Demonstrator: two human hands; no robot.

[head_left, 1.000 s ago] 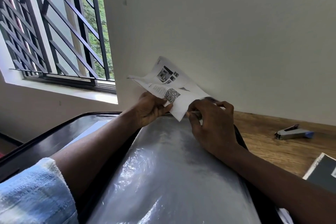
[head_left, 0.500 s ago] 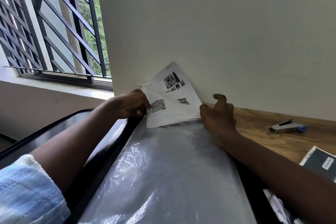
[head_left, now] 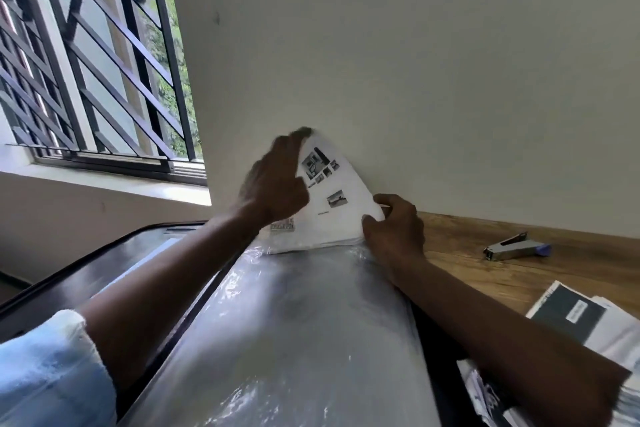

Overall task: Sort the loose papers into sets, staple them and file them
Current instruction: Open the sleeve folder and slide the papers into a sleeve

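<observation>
I am facing a plain pale wall, with a barred window off to my left and a wooden surface (head_left: 485,274) running along the wall on my right. The set of papers (head_left: 332,218) is standing at the far end of the clear plastic sleeve (head_left: 294,340). Its lower edge is looking as if it is already under the plastic, and most of the page is sticking up and leaning toward the wall.

My left hand (head_left: 273,184) is gripping the upper left edge, with the fingers (head_left: 294,142) curling over the top, though blur is hiding exactly how. My right hand (head_left: 394,229) is pinching the lower right corner, just where the paper is meeting the sleeve's mouth.

I am judging these sheets to be light and floppy. Pushed from the top alone they are likely to buckle, and the glossy plastic is likely to cling and drag. So I am thinking 2 grips low on the side edges, close to the mouth, will feed them in flat. I cannot tell whether a staple is in place.

The sleeve is lying in a black folder (head_left: 104,267) open across my lap. Farther right on the surface, a stapler (head_left: 516,246) is lying well apart, and a pile of loose papers (head_left: 571,319) is waiting nearer me.
</observation>
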